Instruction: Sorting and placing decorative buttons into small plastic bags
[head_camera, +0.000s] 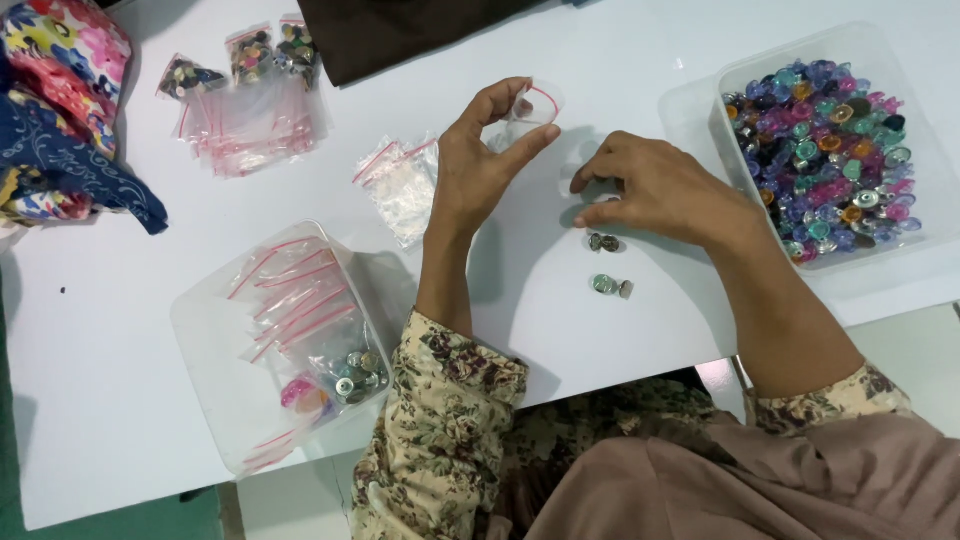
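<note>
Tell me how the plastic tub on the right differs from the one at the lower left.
The right tub is heaped with loose, many-coloured gem-like buttons; the lower-left tub holds mostly small clear zip bags with red strips, a few filled. The right tub lies past the right hand; the lower-left one sits beside the left forearm. Both are clear, rectangular and on the white table.

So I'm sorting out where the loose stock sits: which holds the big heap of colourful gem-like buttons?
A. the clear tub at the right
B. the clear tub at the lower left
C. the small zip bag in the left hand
A: the clear tub at the right is heaped with colourful gem-like buttons.
</note>
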